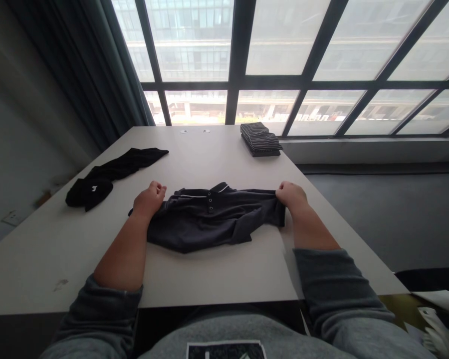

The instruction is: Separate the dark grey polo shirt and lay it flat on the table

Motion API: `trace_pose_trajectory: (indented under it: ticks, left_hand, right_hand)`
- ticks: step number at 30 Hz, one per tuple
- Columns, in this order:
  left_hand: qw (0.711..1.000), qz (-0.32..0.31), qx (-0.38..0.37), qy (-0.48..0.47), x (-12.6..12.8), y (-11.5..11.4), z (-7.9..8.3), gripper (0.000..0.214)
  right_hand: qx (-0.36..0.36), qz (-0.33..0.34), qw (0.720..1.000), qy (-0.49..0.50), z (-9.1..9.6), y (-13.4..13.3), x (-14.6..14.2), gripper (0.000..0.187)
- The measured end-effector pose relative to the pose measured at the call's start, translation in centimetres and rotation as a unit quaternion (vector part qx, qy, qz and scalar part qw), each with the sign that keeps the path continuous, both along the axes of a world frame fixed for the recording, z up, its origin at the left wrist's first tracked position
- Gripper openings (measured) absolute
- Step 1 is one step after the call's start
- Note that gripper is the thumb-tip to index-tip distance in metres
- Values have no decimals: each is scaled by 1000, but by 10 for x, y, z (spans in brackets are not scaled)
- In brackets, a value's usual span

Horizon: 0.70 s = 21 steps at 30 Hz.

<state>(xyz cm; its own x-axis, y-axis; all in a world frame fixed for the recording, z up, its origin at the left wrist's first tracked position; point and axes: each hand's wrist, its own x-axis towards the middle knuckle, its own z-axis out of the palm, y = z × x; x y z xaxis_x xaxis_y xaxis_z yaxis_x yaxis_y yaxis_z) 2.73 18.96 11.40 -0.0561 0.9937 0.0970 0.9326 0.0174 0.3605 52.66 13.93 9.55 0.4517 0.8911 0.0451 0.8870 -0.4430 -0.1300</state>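
Observation:
A dark grey polo shirt [198, 224] lies spread sideways on the white table, its collar and buttons facing up and its body rumpled. White piping edges the collar. My left hand [149, 200], fingers curled closed, is at the shirt's left shoulder; the pinched cloth is mostly hidden behind the hand. A bit of dark sleeve shows left of that wrist. At the opposite end, my right hand [292, 194] pinches the upper edge of the right sleeve, which hangs down to the tabletop beside it.
On the left of the white table [194, 284] lies a crumpled black garment [123, 167] next to a black cap [93, 192] with a small white mark. A folded striped garment [260, 137] sits on dark cloth at the far right edge. Windows stand behind.

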Motion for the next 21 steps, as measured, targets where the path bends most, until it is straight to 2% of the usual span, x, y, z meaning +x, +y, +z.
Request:
trace_pose_trajectory:
  ticks: [3, 6, 8, 10, 13, 17, 19, 21]
  left_hand:
    - [991, -111, -66, -36, -14, -7, -5, 61]
    - [971, -217, -98, -21, -27, -17, -14, 82]
    - [960, -265, -87, -17, -33, -21, -20, 79]
    - [956, -284, -63, -31, -37, -21, -22, 62]
    - [966, -246, -11, -75, -37, -19, -21, 43]
    - [975, -149, 69, -151, -34, -19, -9, 46]
    - [973, -112, 98, -175, -35, -16, 2, 47]
    - [972, -71, 123, -188, -38, -12, 21, 48]
  right_hand:
    - [29, 80, 996, -28, -7, 1, 0, 37]
    - [-8, 152, 988, -1, -14, 1, -7, 42]
    - [-41, 174, 984, 14, -16, 1, -11, 42]
    - [-67, 170, 983, 25, -15, 0, -14, 39]
    - [-72, 188, 979, 39, -7, -5, -17, 32]
    - [33, 235, 967, 94, 11, -16, -23, 24]
    - [89, 220, 960, 150, 23, -18, -25, 24]
    - [128, 205, 949, 202, 40, -16, -26, 26]
